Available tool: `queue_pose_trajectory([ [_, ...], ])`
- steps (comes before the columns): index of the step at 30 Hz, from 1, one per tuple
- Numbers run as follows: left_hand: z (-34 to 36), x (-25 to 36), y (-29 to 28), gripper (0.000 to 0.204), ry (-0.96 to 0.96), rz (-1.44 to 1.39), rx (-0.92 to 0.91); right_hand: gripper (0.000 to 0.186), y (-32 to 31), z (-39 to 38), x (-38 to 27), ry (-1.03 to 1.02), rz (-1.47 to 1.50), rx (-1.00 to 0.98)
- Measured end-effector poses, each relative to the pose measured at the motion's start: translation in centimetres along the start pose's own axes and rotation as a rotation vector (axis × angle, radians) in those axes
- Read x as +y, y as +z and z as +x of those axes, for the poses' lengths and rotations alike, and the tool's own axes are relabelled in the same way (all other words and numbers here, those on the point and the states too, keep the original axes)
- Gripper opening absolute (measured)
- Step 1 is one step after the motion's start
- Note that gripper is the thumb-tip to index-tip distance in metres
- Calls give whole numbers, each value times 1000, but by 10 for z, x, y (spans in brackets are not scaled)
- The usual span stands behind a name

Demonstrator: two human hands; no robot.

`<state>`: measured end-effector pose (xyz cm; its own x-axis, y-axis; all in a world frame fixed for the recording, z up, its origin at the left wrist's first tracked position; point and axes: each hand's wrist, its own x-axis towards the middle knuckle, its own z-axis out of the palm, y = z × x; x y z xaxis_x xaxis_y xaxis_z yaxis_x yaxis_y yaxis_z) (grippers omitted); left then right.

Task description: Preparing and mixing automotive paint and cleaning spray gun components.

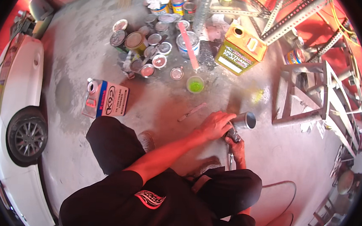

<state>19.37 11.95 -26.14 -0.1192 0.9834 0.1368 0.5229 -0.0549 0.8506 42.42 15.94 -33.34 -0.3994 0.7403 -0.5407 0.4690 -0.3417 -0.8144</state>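
Perhaps risked dropping the metal cup [243, 120] through slack grip.
Curled left hand [215, 125] around it, clasped spray gun [232, 135] in right hand [238, 148].

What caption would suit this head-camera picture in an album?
Left hand at a metal cup, right hand gripping a spray gun, with paint tins beyond.
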Motion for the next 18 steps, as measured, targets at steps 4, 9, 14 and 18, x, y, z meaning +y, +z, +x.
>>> queue_pose_trajectory([
  [4, 11, -5, -2, 27, 26, -24, 60, 51, -10, -5, 3, -48, -121, 22],
  [9, 17, -10, -5, 9, 14, -100, 46, 67, -18, -20, -8, 38, -134, 68],
  [14, 28, 7, -7, 12, -74, -228, 69, 67, -59, -35, -18, -40, -385, 365],
  [18, 62, 32, -53, 11, -74, -374, 187, 67, -86, -46, -103, -218, -484, 398],
])
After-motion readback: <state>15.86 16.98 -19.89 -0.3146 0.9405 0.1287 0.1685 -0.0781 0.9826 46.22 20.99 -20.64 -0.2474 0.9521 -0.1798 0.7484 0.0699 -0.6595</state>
